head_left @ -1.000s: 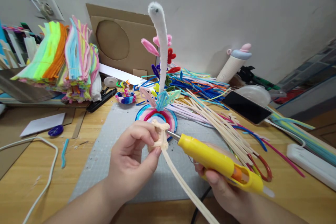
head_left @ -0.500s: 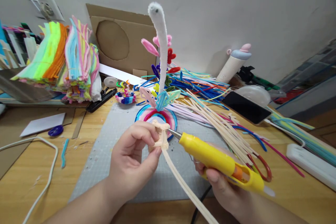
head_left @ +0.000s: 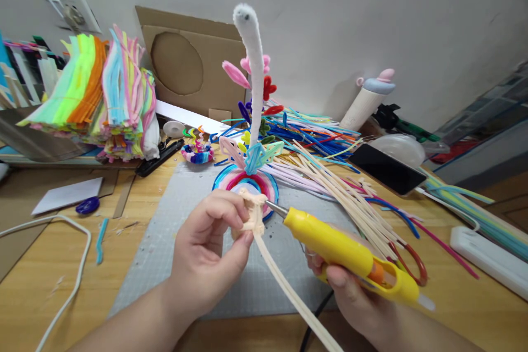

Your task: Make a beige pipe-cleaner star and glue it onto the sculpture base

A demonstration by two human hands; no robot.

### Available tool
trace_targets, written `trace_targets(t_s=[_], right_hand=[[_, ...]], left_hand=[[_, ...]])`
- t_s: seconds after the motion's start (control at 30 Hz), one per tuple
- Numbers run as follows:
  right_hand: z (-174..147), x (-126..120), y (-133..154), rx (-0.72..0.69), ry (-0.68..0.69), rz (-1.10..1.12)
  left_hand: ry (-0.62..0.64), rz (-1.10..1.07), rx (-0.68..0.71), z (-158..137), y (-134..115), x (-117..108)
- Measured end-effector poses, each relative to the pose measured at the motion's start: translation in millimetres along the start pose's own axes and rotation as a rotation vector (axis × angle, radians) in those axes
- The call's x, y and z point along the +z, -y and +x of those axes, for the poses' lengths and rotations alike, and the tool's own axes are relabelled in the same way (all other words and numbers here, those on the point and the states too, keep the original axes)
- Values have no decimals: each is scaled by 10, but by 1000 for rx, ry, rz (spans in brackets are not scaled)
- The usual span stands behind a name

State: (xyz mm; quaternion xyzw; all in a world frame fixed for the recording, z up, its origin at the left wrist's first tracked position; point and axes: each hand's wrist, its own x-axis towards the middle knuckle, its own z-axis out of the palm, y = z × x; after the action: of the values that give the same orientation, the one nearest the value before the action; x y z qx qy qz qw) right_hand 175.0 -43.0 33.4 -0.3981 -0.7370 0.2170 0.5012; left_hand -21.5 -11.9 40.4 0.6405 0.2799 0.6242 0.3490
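Note:
Between thumb and fingers, my left hand (head_left: 212, 242) pinches a small cream pipe-cleaner piece (head_left: 256, 219), from which long cream strands (head_left: 284, 284) trail down to the bottom edge. My right hand (head_left: 350, 289) is closed around a yellow glue gun (head_left: 330, 239). The metal nozzle of the gun points left, its tip at or very near the upper right corner of the cream piece. Behind them stands a pipe-cleaner figure with a tall white fuzzy stem (head_left: 256, 77), small coloured flowers and a round striped base (head_left: 223, 179).
A grey cutting mat (head_left: 165, 253) lies under my hands. Bundled pipe cleaners (head_left: 82, 82) stand at the back left, and loose cream ones (head_left: 338, 192) spread at the right near red-handled scissors (head_left: 418, 264). Further right are a phone (head_left: 388, 168) and a white power strip (head_left: 490, 258).
The glue gun and my right hand have shifted very slightly to the right. My left hand and the cream piece have stayed in place.

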Motion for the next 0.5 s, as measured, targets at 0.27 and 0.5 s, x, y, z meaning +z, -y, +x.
trace_targets(t_s=[0.27,0.5], right_hand=[[31,-11,34,-3,-11,14],[26,-23,36,16,27,-25]], left_hand=[[-1,32,15,4,-26,-5],[-7,48,33,11,-25,-22]])
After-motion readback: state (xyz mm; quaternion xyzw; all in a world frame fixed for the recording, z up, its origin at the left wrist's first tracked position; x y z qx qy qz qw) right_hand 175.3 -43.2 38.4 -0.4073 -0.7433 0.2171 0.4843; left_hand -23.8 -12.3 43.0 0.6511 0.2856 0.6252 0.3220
